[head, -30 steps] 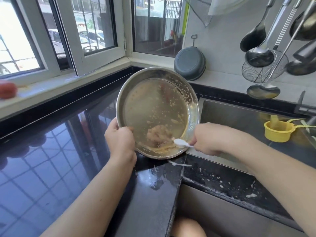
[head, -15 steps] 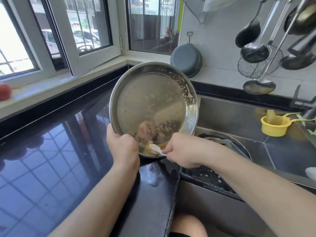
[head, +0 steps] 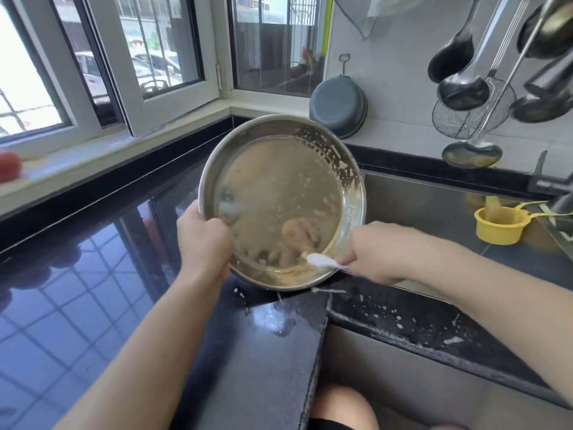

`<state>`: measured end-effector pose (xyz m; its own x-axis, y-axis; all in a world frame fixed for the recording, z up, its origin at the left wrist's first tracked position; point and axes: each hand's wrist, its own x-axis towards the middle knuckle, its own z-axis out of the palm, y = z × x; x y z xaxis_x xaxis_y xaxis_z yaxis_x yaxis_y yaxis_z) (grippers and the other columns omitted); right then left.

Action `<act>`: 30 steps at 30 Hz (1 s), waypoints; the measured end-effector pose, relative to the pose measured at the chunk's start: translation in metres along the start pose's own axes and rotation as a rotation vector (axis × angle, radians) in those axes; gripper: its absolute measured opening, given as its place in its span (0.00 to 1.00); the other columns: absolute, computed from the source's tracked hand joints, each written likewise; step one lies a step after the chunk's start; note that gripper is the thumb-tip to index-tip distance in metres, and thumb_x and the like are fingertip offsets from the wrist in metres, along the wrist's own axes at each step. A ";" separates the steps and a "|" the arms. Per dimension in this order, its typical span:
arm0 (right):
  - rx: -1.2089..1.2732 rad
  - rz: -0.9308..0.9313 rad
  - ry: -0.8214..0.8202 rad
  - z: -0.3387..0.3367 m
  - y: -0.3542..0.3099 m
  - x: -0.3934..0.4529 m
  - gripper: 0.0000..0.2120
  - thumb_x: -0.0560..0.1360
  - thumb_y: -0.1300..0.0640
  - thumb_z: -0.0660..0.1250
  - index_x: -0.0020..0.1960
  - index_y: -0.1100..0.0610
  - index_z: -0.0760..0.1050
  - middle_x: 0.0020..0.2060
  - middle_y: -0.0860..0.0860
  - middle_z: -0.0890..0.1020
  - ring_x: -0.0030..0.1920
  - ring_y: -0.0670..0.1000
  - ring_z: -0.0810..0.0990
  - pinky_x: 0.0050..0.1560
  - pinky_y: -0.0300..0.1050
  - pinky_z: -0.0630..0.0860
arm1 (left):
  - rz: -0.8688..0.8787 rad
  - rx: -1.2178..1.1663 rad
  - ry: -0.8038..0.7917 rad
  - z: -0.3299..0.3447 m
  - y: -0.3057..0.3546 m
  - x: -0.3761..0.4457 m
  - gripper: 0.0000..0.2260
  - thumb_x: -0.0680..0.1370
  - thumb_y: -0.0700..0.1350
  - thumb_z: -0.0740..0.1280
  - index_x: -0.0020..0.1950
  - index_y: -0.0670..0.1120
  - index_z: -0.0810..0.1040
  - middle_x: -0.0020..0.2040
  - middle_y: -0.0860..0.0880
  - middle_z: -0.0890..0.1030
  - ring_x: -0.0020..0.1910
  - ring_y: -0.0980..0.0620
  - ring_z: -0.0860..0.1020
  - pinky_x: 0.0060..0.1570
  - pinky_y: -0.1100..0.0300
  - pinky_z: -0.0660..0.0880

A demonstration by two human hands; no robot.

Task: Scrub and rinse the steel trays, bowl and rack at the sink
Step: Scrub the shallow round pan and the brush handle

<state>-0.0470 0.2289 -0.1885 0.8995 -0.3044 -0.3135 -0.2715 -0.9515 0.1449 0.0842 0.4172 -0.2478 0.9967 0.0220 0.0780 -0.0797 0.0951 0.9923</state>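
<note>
Gripping tilted steel tray (head: 279, 193), left hand (head: 203, 240); right hand (head: 376, 252) scrapes.

Corner windows (head: 148, 57) admit daylight above a pale sill (head: 93, 156); glossy black bench (head: 93, 290); ladles (head: 459, 88) hang on tiled wall (head: 397, 72).

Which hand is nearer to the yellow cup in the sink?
Right. The right hand, holding a white scraper at the steel tray's lower rim, is to the left of the yellow cup. The left hand grips the tray's far left edge.
</note>
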 end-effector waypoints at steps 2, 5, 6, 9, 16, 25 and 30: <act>-0.046 0.102 0.083 -0.007 0.008 0.001 0.18 0.77 0.60 0.63 0.60 0.43 0.81 0.48 0.50 0.80 0.43 0.56 0.80 0.45 0.49 0.80 | 0.054 0.022 0.050 0.005 -0.010 -0.007 0.22 0.70 0.28 0.60 0.46 0.53 0.83 0.44 0.47 0.86 0.45 0.47 0.83 0.45 0.51 0.81; -0.066 0.154 0.169 -0.009 0.005 0.001 0.18 0.76 0.62 0.63 0.61 0.50 0.81 0.45 0.52 0.79 0.40 0.56 0.78 0.42 0.48 0.77 | 0.075 -0.001 0.112 0.015 -0.019 -0.019 0.22 0.73 0.28 0.59 0.45 0.55 0.79 0.46 0.48 0.84 0.45 0.53 0.80 0.46 0.56 0.79; -0.046 0.148 0.176 -0.005 -0.001 0.002 0.15 0.77 0.61 0.63 0.60 0.53 0.80 0.41 0.52 0.76 0.39 0.56 0.76 0.41 0.48 0.75 | 0.079 -0.022 0.129 0.017 -0.020 -0.024 0.22 0.74 0.28 0.59 0.46 0.56 0.78 0.46 0.50 0.83 0.44 0.57 0.79 0.45 0.61 0.78; 0.090 0.059 0.100 0.013 -0.027 0.000 0.13 0.79 0.58 0.63 0.60 0.52 0.80 0.38 0.49 0.75 0.33 0.50 0.74 0.36 0.43 0.73 | 0.087 -0.057 0.181 0.020 -0.022 -0.033 0.22 0.76 0.28 0.59 0.48 0.56 0.75 0.44 0.55 0.79 0.38 0.67 0.76 0.41 0.71 0.74; 0.272 -0.072 0.028 0.030 -0.043 0.001 0.13 0.79 0.57 0.61 0.58 0.51 0.82 0.44 0.51 0.82 0.41 0.54 0.81 0.47 0.50 0.83 | 0.064 -0.110 0.209 0.016 -0.031 -0.036 0.20 0.79 0.30 0.59 0.52 0.56 0.77 0.46 0.56 0.81 0.44 0.60 0.79 0.51 0.59 0.78; -0.123 0.132 0.240 -0.001 -0.018 -0.006 0.10 0.78 0.64 0.61 0.56 0.56 0.77 0.44 0.54 0.76 0.43 0.58 0.76 0.43 0.50 0.73 | 0.136 -0.090 0.128 0.022 -0.027 -0.042 0.27 0.77 0.28 0.58 0.57 0.60 0.77 0.51 0.58 0.83 0.53 0.59 0.81 0.53 0.64 0.77; 0.152 -0.030 0.060 0.016 -0.050 -0.009 0.08 0.79 0.59 0.61 0.54 0.55 0.77 0.39 0.51 0.76 0.36 0.52 0.75 0.42 0.48 0.77 | 0.105 -0.113 0.140 0.021 -0.032 -0.040 0.29 0.76 0.27 0.58 0.54 0.63 0.76 0.48 0.60 0.83 0.50 0.61 0.81 0.54 0.63 0.77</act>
<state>-0.0470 0.2780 -0.2082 0.9256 -0.2768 -0.2580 -0.2888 -0.9573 -0.0091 0.0469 0.3919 -0.2809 0.9718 0.1748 0.1584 -0.1920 0.1958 0.9617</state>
